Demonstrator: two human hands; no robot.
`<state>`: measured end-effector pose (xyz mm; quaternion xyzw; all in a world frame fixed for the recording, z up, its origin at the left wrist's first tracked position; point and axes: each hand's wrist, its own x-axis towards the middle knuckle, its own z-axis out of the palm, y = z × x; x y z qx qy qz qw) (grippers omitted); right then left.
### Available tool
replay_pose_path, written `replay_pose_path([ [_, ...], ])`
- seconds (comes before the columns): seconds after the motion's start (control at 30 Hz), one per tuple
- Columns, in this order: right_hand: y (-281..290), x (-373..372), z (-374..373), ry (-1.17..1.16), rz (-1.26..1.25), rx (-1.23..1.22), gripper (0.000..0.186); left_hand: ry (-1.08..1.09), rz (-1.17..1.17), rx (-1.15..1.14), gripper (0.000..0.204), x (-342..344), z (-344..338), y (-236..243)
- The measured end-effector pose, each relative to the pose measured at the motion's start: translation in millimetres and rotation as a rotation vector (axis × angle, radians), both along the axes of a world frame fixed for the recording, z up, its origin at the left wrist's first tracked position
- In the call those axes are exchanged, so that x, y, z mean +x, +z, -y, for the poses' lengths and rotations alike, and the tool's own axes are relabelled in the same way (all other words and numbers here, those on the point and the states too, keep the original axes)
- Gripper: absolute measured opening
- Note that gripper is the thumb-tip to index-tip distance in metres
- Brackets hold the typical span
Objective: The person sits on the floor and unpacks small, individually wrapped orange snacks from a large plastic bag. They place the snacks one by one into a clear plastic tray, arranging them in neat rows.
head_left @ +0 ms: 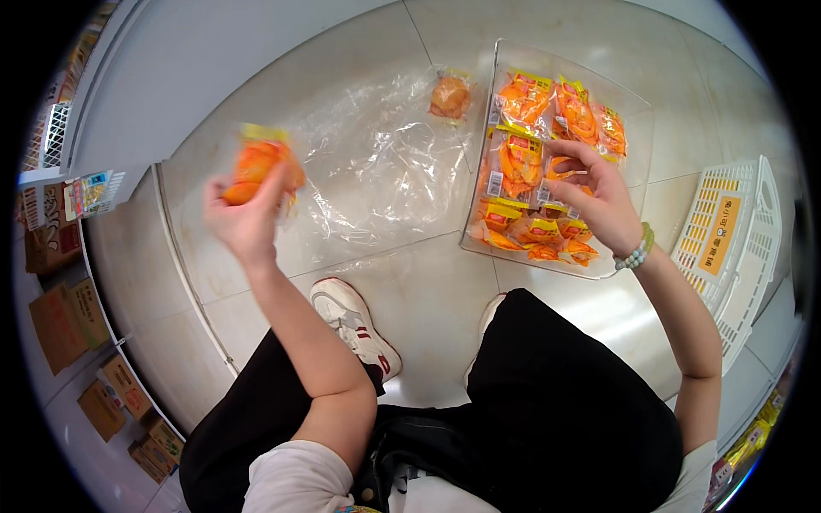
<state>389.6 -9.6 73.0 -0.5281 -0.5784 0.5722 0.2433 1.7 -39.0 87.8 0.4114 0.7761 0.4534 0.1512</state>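
Note:
My left hand point(246, 214) is closed around an orange snack packet point(263, 162) with a yellow top edge, held up at the left and slightly blurred. Over a clear plastic bin point(634, 120) on the right, my right hand point(599, 188) has its fingers apart and curved, with nothing visible in them. Below those fingers lie several orange-and-yellow snack packets point(520, 162), set in rows inside the bin. Between my hands a large clear plastic bag point(368, 171) spreads flat on the floor. One more snack packet point(450, 97) rests at the bag's far right end.
A white slotted basket point(727, 231) with an orange label stands right of the bin. Cardboard boxes point(64, 325) and shelf goods line the left side. A pale cabinet point(197, 68) rises at the far left. My shoes point(355, 329) are on the tiled floor just before the bag.

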Motion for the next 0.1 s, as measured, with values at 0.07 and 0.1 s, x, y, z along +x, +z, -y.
replay_pose_path([
  [0.07,14.4,-11.4,2.6,0.009,-0.125,-0.103,0.046,-0.282,0.289,0.258,0.053,11.4,-6.9,28.1],
  [0.1,21.0,-16.8,0.9,0.004,-0.206,-0.271,0.047,-0.418,0.425,0.385,0.057,20.1,-9.1,41.3],
])
